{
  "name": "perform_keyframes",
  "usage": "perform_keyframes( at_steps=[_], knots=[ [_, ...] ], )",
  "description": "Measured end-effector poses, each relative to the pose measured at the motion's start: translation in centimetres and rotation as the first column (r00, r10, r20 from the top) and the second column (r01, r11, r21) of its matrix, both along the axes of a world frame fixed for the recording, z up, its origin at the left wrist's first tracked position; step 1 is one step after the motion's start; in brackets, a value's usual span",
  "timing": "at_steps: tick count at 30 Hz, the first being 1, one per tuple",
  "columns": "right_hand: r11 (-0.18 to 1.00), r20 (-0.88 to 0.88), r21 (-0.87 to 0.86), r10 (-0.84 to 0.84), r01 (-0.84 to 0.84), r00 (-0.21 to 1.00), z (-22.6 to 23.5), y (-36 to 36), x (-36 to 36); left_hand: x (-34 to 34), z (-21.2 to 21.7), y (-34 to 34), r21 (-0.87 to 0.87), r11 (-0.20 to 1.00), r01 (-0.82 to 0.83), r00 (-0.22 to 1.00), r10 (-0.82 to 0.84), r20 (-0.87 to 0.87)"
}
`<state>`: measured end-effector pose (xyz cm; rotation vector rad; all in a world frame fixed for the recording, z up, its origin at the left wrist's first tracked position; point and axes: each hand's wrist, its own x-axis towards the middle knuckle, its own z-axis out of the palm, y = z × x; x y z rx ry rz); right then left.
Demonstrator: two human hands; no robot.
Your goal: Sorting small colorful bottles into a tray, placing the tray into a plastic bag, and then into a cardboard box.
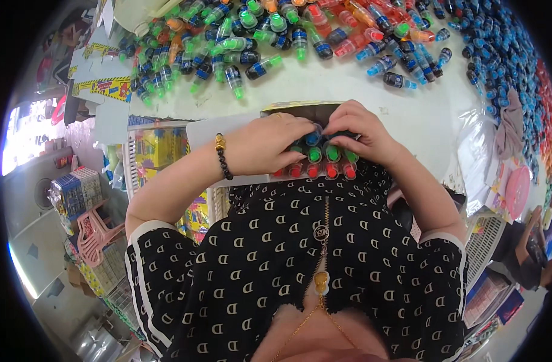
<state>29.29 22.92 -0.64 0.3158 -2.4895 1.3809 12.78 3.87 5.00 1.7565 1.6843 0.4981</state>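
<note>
An open cardboard box (301, 109) stands at the table's near edge, against my body. Small plastic bottles lie in it in rows, cap ends toward me: red-capped bottles (313, 172) lowest, green-capped bottles (332, 155) above, then a blue-capped bottle (313, 139). My left hand (282, 139) is closed on this blue-capped bottle at the fingertips. Over the right side of the same row, my right hand (363, 136) has its fingers bent around another small bottle, mostly hidden by the fingers. The depth of the box is partly covered by both hands.
Loose bottles with green caps (237, 81) and others with red, orange and blue spread across the far table (240, 102). A large blue-capped heap (499, 54) lies at the right, near a clear plastic bag (476, 145) and a cloth (510, 130). A white crate (131, 163) stands left.
</note>
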Motion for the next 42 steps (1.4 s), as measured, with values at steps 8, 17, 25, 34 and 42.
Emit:
perform_keyframes(
  at_steps=[8,17,25,34,42],
  knots=[
    [0.998,0.047,-0.053,-0.043,0.046,0.998,-0.1,-1.1,1.8,0.1,-1.1,-1.0,0.005,1.0,0.021,1.0,-0.021,0.015],
    [0.995,0.073,0.006,-0.104,0.104,0.992,2.9,-0.3,1.7,-1.0,0.7,-0.8,-0.008,0.999,0.032,0.994,-0.031,0.107],
    [0.523,-0.39,0.417,-0.636,0.743,0.666,2.2,12.0,-7.8,-11.1,-0.7,11.8,0.54,0.792,-0.283,0.787,0.514,-0.341],
    [0.232,-0.053,0.888,-0.805,0.396,0.59,0.8,12.2,-13.9,-12.0,-4.1,18.4,0.358,0.854,-0.377,0.569,0.519,-0.638],
    [0.573,-0.063,0.454,-0.743,0.682,0.666,0.4,15.2,-15.8,-12.6,-5.3,19.7,0.244,0.933,-0.265,0.629,0.359,-0.69]
  ],
)
